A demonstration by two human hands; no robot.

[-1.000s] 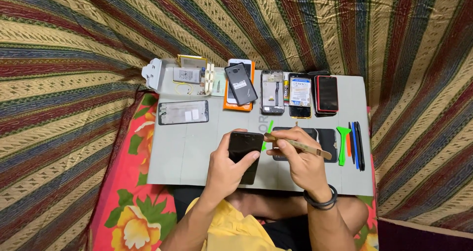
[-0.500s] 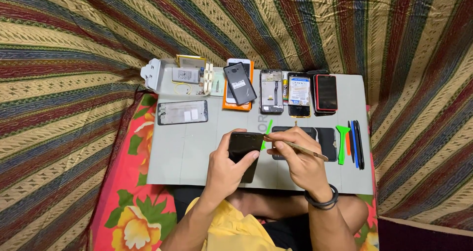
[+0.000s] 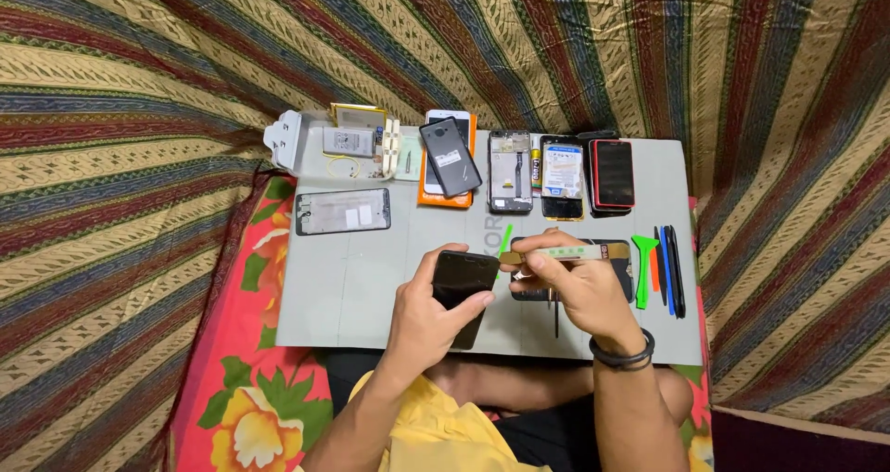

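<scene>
My left hand [image 3: 428, 319] grips a black smartphone [image 3: 464, 282], holding it tilted just above the grey work mat [image 3: 352, 287]. My right hand [image 3: 575, 291] holds a flat pale tool [image 3: 561, 253] horizontally, its left tip at the phone's upper right edge. A black band sits on my right wrist. Under my right hand lies another dark phone part [image 3: 616, 259], partly hidden, and a thin dark tool [image 3: 556, 319] pokes out below the fingers.
Along the mat's far edge lie several phones and parts: a dark phone [image 3: 450, 157] on an orange one, an opened frame [image 3: 510, 171], a red-edged phone [image 3: 612, 173]. A phone back panel [image 3: 343, 212] lies at left. Coloured pry tools [image 3: 660, 268] lie at right. Striped cloth surrounds everything.
My right hand has levelled the pale tool and brought its tip to the phone's upper right edge. My left hand keeps the phone in the same place.
</scene>
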